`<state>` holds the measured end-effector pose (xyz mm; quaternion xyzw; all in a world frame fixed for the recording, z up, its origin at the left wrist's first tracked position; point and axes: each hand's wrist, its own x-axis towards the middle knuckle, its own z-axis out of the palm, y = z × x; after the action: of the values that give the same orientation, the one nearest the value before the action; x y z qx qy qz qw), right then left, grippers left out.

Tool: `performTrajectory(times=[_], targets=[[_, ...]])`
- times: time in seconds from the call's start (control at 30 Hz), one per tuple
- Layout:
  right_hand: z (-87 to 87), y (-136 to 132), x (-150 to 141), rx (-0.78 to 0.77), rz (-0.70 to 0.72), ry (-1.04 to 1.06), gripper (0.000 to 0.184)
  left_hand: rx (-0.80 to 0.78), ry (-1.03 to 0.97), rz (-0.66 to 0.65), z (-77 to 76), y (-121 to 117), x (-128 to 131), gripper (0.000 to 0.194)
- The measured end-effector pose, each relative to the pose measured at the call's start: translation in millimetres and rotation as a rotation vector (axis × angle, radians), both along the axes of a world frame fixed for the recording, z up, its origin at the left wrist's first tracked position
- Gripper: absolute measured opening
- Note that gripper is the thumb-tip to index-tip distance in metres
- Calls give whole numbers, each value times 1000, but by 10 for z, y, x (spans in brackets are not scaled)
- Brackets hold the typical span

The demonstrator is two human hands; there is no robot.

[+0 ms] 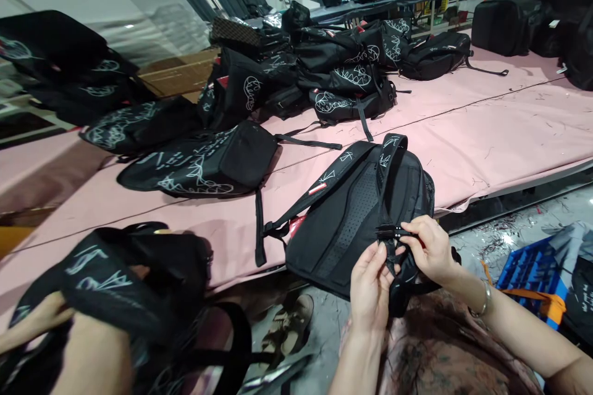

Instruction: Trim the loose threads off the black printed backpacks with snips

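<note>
A person's left hand (372, 268) pinched a strap (390, 253) of the black backpack (354, 216) lying just beyond, while the nearby right hand (428, 247) gripped apparent dark snips (388, 232) beside it, seemingly trimming, the next cut likely calling for steadily held webbing.

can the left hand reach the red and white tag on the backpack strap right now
Likely yes: the tag faces up on the strap, with nothing seen over it. The left hand appears to pinch black webbing, so it would probably have to let go first.
</note>
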<state>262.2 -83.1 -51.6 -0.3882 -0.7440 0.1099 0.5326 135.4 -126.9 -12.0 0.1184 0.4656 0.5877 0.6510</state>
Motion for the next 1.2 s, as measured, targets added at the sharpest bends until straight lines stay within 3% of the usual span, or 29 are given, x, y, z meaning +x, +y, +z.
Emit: performTrajectory(times=[0.1,0.27,0.33,0.4,0.5,0.77,1.2], targets=[[-23,-24,-79,-117,13,115,14,3,-6,2,-11,4,4,26],[-69,-3,-115,-512,156,660,15,2,-15,-12,-38,15,-13,25],[-63,26,-57,-559,222,774,18,-13,-28,6,-54,17,-22,22],[-51,48,26,-508,177,698,16,-13,-31,20,-62,17,-28,21],[-47,56,139,-321,65,377,9,-8,-33,18,-55,16,-26,24],[12,73,209,64,32,-91,19,0,15,27,-1,10,7,27],[238,205,380,146,59,-323,16,-17,69,47,12,22,74,35]])
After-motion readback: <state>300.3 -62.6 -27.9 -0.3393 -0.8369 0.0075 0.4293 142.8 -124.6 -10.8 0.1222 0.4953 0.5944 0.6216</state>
